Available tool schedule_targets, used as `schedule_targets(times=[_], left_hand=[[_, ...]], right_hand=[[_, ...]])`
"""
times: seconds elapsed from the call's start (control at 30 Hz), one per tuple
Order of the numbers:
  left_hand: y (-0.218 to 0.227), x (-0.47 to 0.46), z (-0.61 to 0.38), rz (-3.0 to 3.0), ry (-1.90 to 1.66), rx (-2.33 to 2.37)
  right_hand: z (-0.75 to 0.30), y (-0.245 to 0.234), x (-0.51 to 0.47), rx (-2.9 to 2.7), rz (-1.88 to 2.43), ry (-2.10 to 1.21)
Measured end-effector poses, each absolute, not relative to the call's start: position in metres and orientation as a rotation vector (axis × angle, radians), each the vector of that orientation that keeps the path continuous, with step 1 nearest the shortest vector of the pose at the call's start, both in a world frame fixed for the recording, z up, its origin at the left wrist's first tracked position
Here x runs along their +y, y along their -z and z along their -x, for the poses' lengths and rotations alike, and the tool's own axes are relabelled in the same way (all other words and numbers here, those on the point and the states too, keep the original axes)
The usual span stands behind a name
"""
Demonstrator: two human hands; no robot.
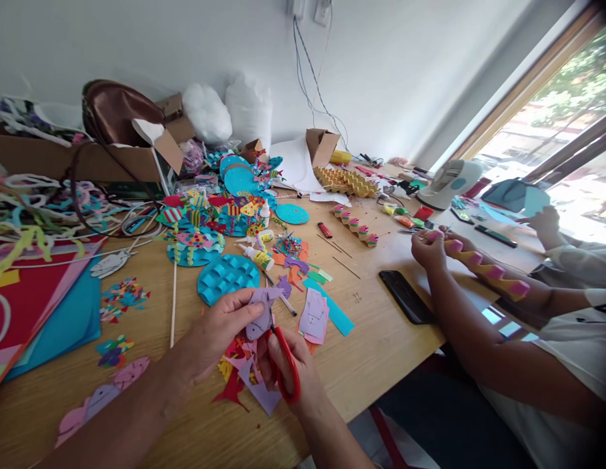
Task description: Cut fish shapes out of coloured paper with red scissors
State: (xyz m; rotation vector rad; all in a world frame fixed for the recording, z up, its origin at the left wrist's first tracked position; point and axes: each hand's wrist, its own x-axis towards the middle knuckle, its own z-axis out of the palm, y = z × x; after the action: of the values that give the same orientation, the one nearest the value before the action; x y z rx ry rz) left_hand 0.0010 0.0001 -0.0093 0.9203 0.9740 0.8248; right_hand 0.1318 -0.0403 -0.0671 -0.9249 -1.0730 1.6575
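Between thumb and fingers, my left hand [234, 319] pinches a lilac paper fish [261, 311] with drawn outlines and an eye. My right hand [295, 365] grips red-handled scissors [288, 365], their blades at the fish's lower right edge. How far the blades are apart is hard to see. Beneath both hands lies a heap of paper scraps [261, 394] in lilac, red, yellow and pink. Right of the hands is a small stack of lilac and pink paper pieces [314, 315], the top one with a fish drawn on it.
A turquoise honeycomb disc [228, 279], glue bottle [258, 257] and blue paper strip [339, 316] lie beyond my hands. At left are cut fish [105, 398], confetti [124, 296] and coloured sheets [85, 319]. Right, a black phone [405, 296] lies near a co-worker's hands [429, 251] holding a pink-and-yellow folded strip [478, 262].
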Motion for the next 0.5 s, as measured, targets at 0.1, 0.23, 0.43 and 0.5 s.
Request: schedule_targets(times=[0.1,0.23,0.43,0.5], left_hand=[[0.0111,0.0004,-0.0013,-0.926,-0.815,0.993],[0.0124,-0.0001,-0.0005,-0.934,-0.802,0.99],[0.0122,0.0007,0.0008,-0.927,-0.779,0.977],[0.0123,0.0013,0.001,-0.916,-0.775,0.974]], right_hand=[[-0.1321,0.0665,-0.0404,-1.082,0.938,-1.648],[-0.133,0.0648,-0.0406,-1.124,0.996,-1.621],[-0.1362,0.0625,-0.0402,-1.173,1.044,-1.601],[-0.1372,0.0629,-0.0404,-1.183,1.043,-1.591]])
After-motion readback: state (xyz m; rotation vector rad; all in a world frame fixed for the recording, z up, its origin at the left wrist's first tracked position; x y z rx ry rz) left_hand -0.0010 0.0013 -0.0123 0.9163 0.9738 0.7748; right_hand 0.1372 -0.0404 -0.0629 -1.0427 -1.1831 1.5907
